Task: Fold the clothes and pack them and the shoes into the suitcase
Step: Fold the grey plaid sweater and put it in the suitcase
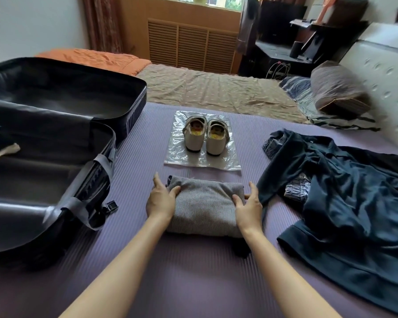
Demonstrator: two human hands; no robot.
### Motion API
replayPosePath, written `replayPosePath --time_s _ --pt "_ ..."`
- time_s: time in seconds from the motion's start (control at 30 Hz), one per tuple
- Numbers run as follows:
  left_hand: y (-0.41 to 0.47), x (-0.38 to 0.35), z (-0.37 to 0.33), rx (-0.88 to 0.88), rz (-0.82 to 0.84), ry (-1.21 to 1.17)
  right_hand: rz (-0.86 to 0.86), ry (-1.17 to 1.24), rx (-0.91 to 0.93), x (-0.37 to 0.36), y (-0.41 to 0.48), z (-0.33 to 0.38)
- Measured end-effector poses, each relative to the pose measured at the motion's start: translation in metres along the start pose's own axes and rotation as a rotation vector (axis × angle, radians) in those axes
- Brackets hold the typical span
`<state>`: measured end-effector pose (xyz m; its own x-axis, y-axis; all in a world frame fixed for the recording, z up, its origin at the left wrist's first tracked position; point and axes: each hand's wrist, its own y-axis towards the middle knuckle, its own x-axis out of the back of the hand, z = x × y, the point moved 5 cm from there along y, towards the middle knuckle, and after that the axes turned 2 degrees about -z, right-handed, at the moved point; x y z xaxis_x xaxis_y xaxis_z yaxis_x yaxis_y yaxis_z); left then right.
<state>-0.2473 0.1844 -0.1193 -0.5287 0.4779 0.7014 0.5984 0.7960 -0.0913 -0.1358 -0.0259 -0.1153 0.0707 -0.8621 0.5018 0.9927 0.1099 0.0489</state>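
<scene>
Grip spread, left hand [160,199] and right hand [249,204] press the sides of the grey top [205,207], probably soft and floppy; scoop underneath.

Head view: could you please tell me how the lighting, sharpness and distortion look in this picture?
In the head view, soft daylight from the window lights the purple mat; the plastic bag under the shoes glints; the left hand, right hand and folded grey garment are sharp; the pillow at the right edge is smeared; the wide lens bows the suitcase.
</scene>
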Motion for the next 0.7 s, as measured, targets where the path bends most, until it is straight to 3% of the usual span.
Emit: replayPosePath --time_s 0.1,0.17,0.23,0.33,0.57,0.7 --pt "-0.008 0.012 -0.007 -0.115 -0.067 -0.072 -0.003 -0.051 0.083 0.013 -0.008 0.003" --pt "-0.020 0.021 -0.017 -0.387 -0.128 -0.066 0.033 -0.064 0.238 0.018 -0.018 0.011" --pt "-0.033 0.011 -0.018 -0.534 0.023 0.054 0.196 -0.151 0.328 0.008 -0.026 0.011" --pt "-0.037 -0.014 0.003 -0.391 0.243 0.211 0.437 -0.212 0.258 -0.013 -0.033 -0.001" --pt "-0.023 -0.009 -0.002 -0.124 0.337 0.052 0.434 -0.083 -0.052 -0.001 -0.007 -0.004" --pt "-0.013 -0.002 0.007 -0.040 0.281 -0.226 0.397 0.076 -0.227 -0.006 -0.001 -0.018"
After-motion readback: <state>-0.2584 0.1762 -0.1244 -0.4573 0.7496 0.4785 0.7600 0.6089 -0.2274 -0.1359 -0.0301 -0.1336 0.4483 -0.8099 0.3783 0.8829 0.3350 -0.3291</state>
